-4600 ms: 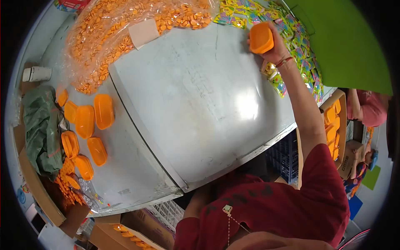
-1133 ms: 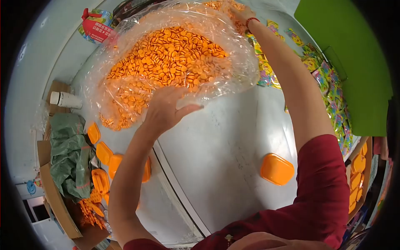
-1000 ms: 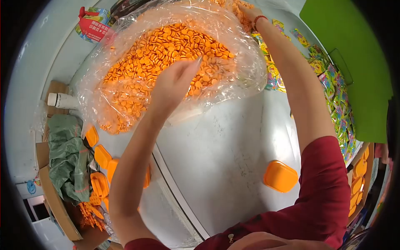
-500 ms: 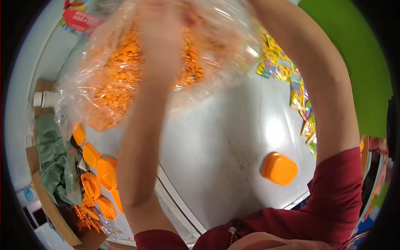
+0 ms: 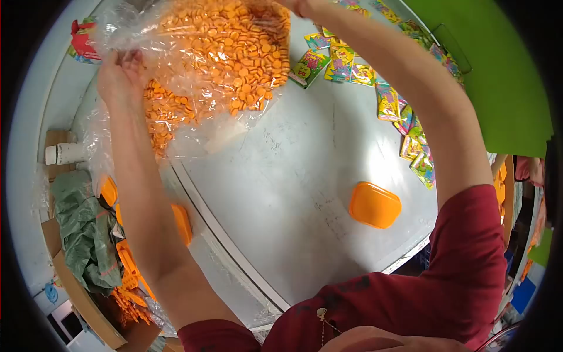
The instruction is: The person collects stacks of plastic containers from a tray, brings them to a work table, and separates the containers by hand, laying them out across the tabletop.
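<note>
A large clear plastic bag full of small round orange discs lies at the top of the head view. My left hand has its fingers curled on the bag's crumpled left side. At the bag's upper right is my right hand, mostly cut off by the top edge of the frame, so its fingers are hidden. An orange lidded container sits on the grey table, apart from both hands.
Colourful small packets lie in a curved row along the right side. Several orange containers and a green plastic sheet are at the left, by a cardboard box. A white bottle lies beyond them.
My left hand has moved left, from above the middle of the bag to its left side. The bag's discs have shifted and spread to the right. The view has shifted slightly.
</note>
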Motion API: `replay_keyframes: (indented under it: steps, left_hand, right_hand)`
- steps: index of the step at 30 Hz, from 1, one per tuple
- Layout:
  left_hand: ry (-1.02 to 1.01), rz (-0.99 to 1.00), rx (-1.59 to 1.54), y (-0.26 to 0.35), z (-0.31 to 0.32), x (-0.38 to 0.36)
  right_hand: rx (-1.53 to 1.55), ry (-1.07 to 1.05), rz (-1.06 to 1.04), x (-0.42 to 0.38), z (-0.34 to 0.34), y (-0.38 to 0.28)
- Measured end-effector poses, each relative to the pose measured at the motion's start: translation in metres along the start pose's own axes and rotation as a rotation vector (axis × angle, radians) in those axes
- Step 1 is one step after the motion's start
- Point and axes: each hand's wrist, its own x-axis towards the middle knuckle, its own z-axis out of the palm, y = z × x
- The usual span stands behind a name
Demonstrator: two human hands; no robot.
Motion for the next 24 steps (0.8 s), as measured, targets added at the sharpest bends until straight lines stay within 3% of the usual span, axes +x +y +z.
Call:
replay_keyframes:
  steps: [1, 2, 4, 5, 11, 12, 13, 15, 16, 18, 20, 22, 23, 24]
  left_hand:
    - [0.002, -0.064, 0.028, 0.0, -0.002, -0.002]
    - [-0.011, -0.053, 0.022, 0.004, 0.0, -0.01]
    - [0.096, -0.07, 0.128, 0.011, 0.003, -0.04]
    - [0.085, -0.072, 0.125, 0.012, 0.004, -0.054]
    - [-0.024, 0.029, 0.378, 0.018, -0.001, -0.176]
    - [-0.114, 0.085, 0.459, 0.016, -0.002, -0.204]
    - [-0.208, 0.148, 0.53, 0.013, -0.001, -0.23]
    - [-0.367, 0.177, 0.651, -0.005, 0.0, -0.289]
    - [-0.431, 0.179, 0.752, -0.012, 0.006, -0.323]
    - [-0.561, 0.139, 0.841, -0.019, 0.025, -0.381]
    - [-0.593, 0.161, 1.061, -0.048, 0.031, -0.417]
    - [-0.564, 0.262, 1.118, -0.059, 0.042, -0.433]
    - [-0.531, 0.353, 1.173, -0.064, 0.045, -0.438]
    - [-0.523, 0.361, 1.171, -0.072, 0.045, -0.437]
  right_hand:
    - [-0.138, -0.021, -0.061, -0.021, -0.024, -0.015]
    - [-0.413, -0.301, 0.206, -0.038, -0.032, 0.004]
    - [-0.666, -0.219, -0.168, -0.098, -0.046, -0.007]
    - [-0.764, -0.331, -0.204, -0.123, -0.057, -0.018]
    - [-0.899, -0.724, -0.183, -0.159, -0.118, 0.001]
    - [-0.807, -0.848, -0.006, -0.149, -0.145, -0.05]
    - [-0.855, -0.921, -0.048, -0.154, -0.155, -0.038]
    - [-1.057, -0.503, -0.311, -0.176, -0.172, -0.039]
    - [-1.046, -0.52, -0.309, -0.188, -0.181, -0.047]
    - [-0.486, -0.491, 0.263, -0.194, -0.201, -0.067]
    - [-0.128, -0.722, 0.76, -0.219, -0.24, -0.121]
    - [-0.342, -0.617, 0.514, -0.279, -0.252, -0.136]
    - [-0.249, -0.421, 0.28, -0.313, -0.256, -0.135]
    - [-0.196, -0.414, 0.255, -0.335, -0.258, -0.152]
